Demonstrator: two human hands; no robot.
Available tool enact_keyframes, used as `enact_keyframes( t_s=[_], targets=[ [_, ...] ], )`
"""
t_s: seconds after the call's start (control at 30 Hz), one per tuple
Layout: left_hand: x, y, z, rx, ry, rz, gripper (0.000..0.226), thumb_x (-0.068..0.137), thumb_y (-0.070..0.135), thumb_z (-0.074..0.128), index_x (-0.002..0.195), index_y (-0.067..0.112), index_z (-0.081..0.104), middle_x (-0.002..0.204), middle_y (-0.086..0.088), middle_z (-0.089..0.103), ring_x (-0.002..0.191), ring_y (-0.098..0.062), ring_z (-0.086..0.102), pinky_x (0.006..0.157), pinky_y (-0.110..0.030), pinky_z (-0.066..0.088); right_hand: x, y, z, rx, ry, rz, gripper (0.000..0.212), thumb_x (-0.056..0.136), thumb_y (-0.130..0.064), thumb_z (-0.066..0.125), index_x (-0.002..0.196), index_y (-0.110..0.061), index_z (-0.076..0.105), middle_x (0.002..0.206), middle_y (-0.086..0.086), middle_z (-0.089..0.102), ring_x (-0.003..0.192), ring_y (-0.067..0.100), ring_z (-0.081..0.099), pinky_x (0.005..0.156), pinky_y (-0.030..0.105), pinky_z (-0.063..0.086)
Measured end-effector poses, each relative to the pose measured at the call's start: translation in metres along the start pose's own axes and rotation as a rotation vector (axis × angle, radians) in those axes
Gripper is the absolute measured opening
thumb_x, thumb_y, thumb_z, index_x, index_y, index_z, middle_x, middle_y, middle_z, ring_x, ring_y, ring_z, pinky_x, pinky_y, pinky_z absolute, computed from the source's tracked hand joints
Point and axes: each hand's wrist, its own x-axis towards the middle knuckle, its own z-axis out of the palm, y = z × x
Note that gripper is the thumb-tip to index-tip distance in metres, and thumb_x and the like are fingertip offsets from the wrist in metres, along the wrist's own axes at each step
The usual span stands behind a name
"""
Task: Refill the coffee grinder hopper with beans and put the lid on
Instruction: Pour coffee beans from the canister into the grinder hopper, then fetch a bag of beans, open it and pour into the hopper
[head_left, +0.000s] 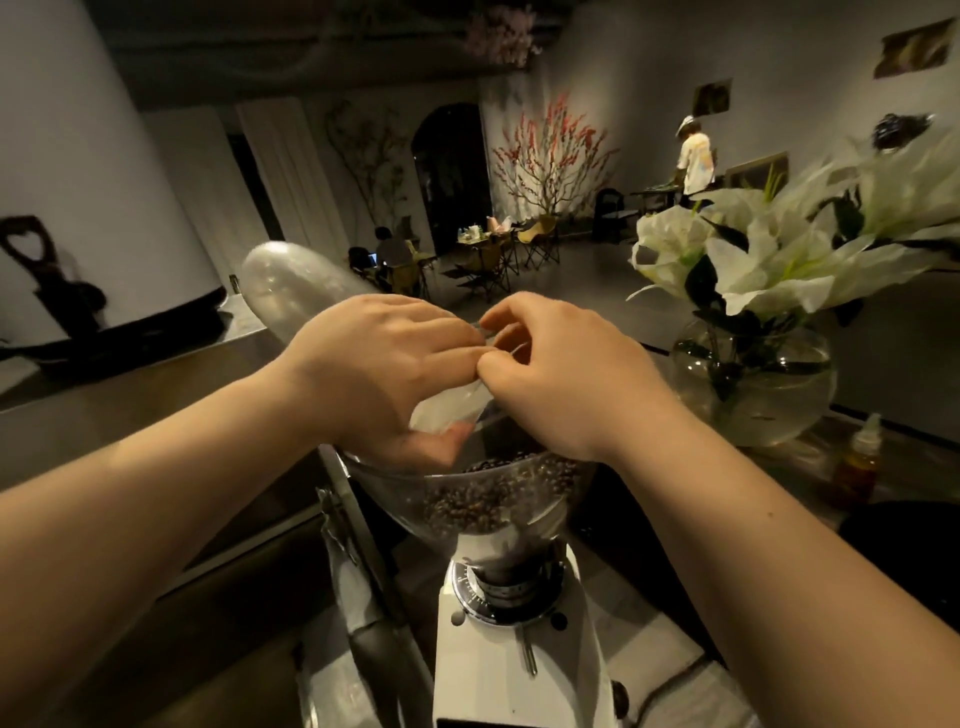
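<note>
Head view: both hands meet directly above the open hopper (483, 499), so whatever spills from the bag (291, 291) should land among the beans (498, 493) already inside. The left hand (384, 364) curls around the bag's lower end, with a translucent corner showing beneath its palm; the right hand (561, 374) pinches the plastic at the mouth, apparently working it open or steering the pour. The bag's long axis slants from upper left, its rounded closed end raised behind the left hand, down right toward the hopper. The hopper sits upright on the white grinder (514, 660), mouth up; I cannot spot a lid
</note>
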Motion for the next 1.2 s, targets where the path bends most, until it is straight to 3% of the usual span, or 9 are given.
enact_keyframes(
  t_s=[0.17,0.33,0.47,0.6,0.7,0.8,0.93,1.07,1.2],
  targets=[
    [-0.005,0.002,-0.006,-0.096,0.138,-0.14,0.057,0.091,0.054,0.061,0.131,0.017,0.074,0.122,-0.005,0.08,0.104,-0.028,0.08,0.084,-0.04,0.065,-0.004,-0.003,0.0,0.061,0.123,-0.061,0.037,0.102,-0.046,0.057,0.137,-0.035,0.063,0.12,-0.017,0.071,0.108,0.007,0.067,0.096,0.041,0.06],
    [-0.016,0.005,-0.013,-0.325,0.51,-0.443,0.055,0.091,0.04,0.064,0.138,0.013,0.072,0.124,0.0,0.079,0.11,-0.02,0.077,0.086,-0.044,0.064,-0.018,-0.025,-0.001,-0.272,0.429,-0.333,0.05,0.105,-0.053,0.054,0.144,-0.023,0.062,0.133,-0.004,0.071,0.123,0.019,0.065,0.105,0.044,0.05],
    [-0.04,0.013,-0.022,-0.449,0.706,-0.54,0.054,0.091,0.03,0.062,0.14,0.009,0.069,0.129,0.003,0.075,0.118,-0.016,0.074,0.097,-0.039,0.063,-0.038,-0.061,0.008,0.051,0.334,-0.257,0.067,0.102,-0.068,0.049,0.16,-0.035,0.044,0.151,-0.02,0.058,0.138,-0.002,0.054,0.112,0.033,0.051],
    [-0.084,0.035,-0.028,-0.654,0.887,-0.64,0.05,0.095,0.03,0.051,0.138,0.009,0.064,0.128,0.005,0.072,0.122,-0.008,0.071,0.1,-0.026,0.058,-0.066,-0.103,0.038,0.418,0.144,-0.166,0.087,0.088,-0.075,0.065,0.162,-0.059,0.022,0.152,-0.042,0.045,0.143,-0.018,0.044,0.119,0.032,0.046],
    [-0.123,0.054,-0.018,-0.932,0.998,-0.793,0.044,0.096,0.033,0.045,0.131,0.018,0.066,0.119,0.01,0.077,0.115,-0.011,0.074,0.096,-0.025,0.058,-0.078,-0.126,0.076,0.458,0.033,-0.133,0.1,0.08,-0.079,0.073,0.159,-0.069,0.012,0.152,-0.052,0.035,0.143,-0.027,0.034,0.12,0.023,0.037],
    [-0.151,0.073,0.001,-1.209,1.085,-0.967,0.042,0.097,0.04,0.043,0.124,0.023,0.07,0.113,0.007,0.081,0.109,-0.015,0.076,0.094,-0.029,0.058,-0.081,-0.132,0.113,0.436,-0.074,-0.102,0.103,0.087,-0.067,0.076,0.163,-0.064,0.007,0.16,-0.05,0.026,0.149,-0.025,0.027,0.122,0.019,0.032],
    [-0.183,0.107,0.038,-1.412,1.14,-1.191,0.038,0.096,0.049,0.048,0.115,0.034,0.078,0.117,0.006,0.081,0.113,-0.012,0.076,0.093,-0.022,0.059,-0.079,-0.128,0.16,0.464,-0.208,0.022,0.099,0.091,-0.07,0.071,0.166,-0.061,0.006,0.162,-0.046,0.026,0.15,-0.021,0.03,0.122,0.023,0.034],
    [-0.214,0.146,0.084,-1.519,0.973,-1.424,0.049,0.094,0.056,0.049,0.124,0.027,0.075,0.122,0.002,0.079,0.117,-0.013,0.075,0.094,-0.021,0.059,-0.089,-0.109,0.218,0.529,-0.248,0.184,0.105,0.082,-0.08,0.064,0.169,-0.053,0.011,0.166,-0.038,0.03,0.151,-0.018,0.031,0.128,0.029,0.034],
    [-0.236,0.194,0.134,-1.563,0.8,-1.542,0.026,0.113,0.024,0.05,0.124,0.027,0.073,0.117,0.021,0.078,0.111,0.002,0.072,0.089,-0.008,0.052,-0.109,-0.079,0.272,0.467,-0.375,0.289,0.102,0.095,-0.067,0.07,0.171,-0.043,0.006,0.173,-0.027,0.027,0.154,-0.012,0.031,0.128,0.022,0.031]
  ],
)
